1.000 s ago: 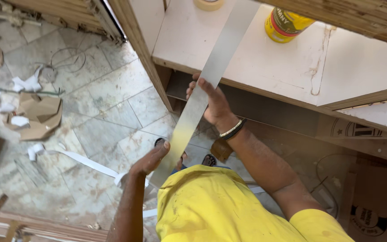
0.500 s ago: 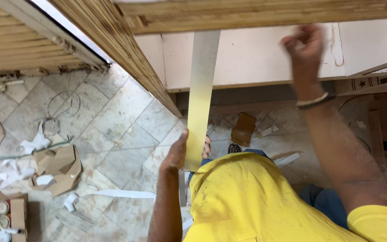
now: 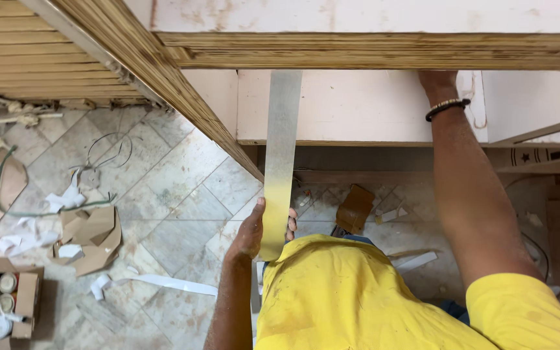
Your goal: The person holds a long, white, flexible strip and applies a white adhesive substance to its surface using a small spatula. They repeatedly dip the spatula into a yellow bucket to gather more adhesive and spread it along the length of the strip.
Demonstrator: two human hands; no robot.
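The left hand (image 3: 254,233) sits low in the middle of the view, just above the yellow shirt (image 3: 351,298), with its forearm rising straight up from the bottom edge. It is closed on the lower end of a long pale strip (image 3: 281,155): the thumb lies along the strip's left edge and fingertips peek out past its right edge, so the strip is pinched between them. From that hold the strip runs upward, nearly vertical with a slight lean to the right, crosses the dark gap under the white panel (image 3: 358,107) and passes over the panel's face until its top end goes out of sight behind the plywood edge (image 3: 371,50) that spans the top of the view. The right arm is stretched out long on the right side, elbow almost straight, the forearm slanting up and a little leftward. A dark beaded bracelet (image 3: 447,108) circles the wrist. The right hand (image 3: 437,79) reaches the underside of the plywood edge, well apart from the strip; only its back shows, the fingers are hidden behind the wood, and I cannot tell whether it grips anything. Below lies a tiled floor (image 3: 163,194) strewn with torn cardboard (image 3: 92,236), paper scraps and a white offcut (image 3: 170,284), with an open box (image 3: 24,295) of small tins at the lower left corner.
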